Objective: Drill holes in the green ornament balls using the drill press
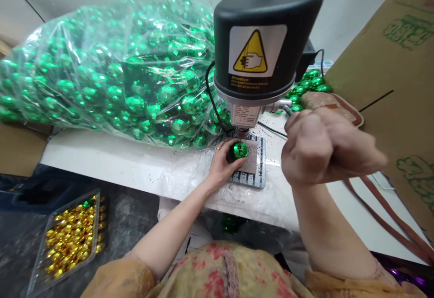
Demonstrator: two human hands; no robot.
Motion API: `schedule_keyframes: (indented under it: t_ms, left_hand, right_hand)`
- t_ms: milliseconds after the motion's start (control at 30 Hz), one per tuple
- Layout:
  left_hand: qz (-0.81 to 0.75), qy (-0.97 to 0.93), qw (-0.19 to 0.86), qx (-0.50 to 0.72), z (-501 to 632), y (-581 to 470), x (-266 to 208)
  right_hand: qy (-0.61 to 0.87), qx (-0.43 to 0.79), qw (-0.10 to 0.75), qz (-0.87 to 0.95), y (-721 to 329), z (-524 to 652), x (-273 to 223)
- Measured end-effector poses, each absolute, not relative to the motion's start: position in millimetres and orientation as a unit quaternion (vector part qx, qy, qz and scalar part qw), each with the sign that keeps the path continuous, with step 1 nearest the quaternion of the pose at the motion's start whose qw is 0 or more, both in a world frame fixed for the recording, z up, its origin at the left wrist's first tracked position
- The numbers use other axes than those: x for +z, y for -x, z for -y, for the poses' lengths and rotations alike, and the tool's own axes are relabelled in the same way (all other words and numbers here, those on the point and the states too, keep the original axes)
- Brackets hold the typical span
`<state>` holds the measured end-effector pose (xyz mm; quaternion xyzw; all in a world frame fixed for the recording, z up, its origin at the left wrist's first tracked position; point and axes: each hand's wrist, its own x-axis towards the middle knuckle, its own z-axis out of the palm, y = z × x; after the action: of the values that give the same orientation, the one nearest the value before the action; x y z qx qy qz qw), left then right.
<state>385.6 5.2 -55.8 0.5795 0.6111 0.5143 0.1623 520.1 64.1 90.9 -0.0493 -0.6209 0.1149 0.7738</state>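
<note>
A shiny green ball (pixel 240 150) with a dark hole on top sits on the drill press's slotted base plate (pixel 260 171), over a flat brownish pad (pixel 251 158). My left hand (pixel 224 158) steadies it from the left, thumb and fingers curved around its side. Just above the ball is the chuck (pixel 242 132) of the black-topped drill press (pixel 267 31); whether a bit touches the ball I cannot tell. My right hand (pixel 318 149) is raised at the right in a fist around the press's feed lever (pixel 288 109), most of which the fingers hide.
A big clear bag of green balls (pixel 118 76) lies behind on the left. More loose green balls (pixel 310 83) and a brown purse (pixel 339 106) are at the right, beside a cardboard box (pixel 389 85). A plastic bin (pixel 96 225) on the floor holds gold balls. Dark shavings dot the white table (pixel 135 162).
</note>
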Motion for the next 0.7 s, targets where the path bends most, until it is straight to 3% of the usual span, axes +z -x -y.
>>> schedule_keyframes:
  t_ms: [100,200,300,433,567,700]
  left_hand:
    - [-0.629,-0.56,0.147,0.518,-3,-388,-54]
    - [-0.654,-0.544,0.062,0.521,16,-392,-50]
    - [-0.575,-0.655,-0.016,0.491,52,-398,-47]
    - [-0.392,-0.856,-0.062,0.332,102,-408,-49]
    - [-0.379,-0.898,-0.062,0.214,125,-420,-55]
    - [-0.391,-0.874,-0.098,0.271,107,-436,-55]
  right_hand:
    - [0.125,0.167,0.773,0.599,-517,-63,118]
    - [0.131,0.184,0.776,0.589,-513,-67,135]
    - [0.12,0.191,0.768,0.599,-513,-70,138]
    - [0.142,0.201,0.756,0.607,-516,-62,138]
    - [0.164,0.225,0.753,0.597,-516,-57,140]
    - [0.121,0.261,0.753,0.592,-514,-61,139]
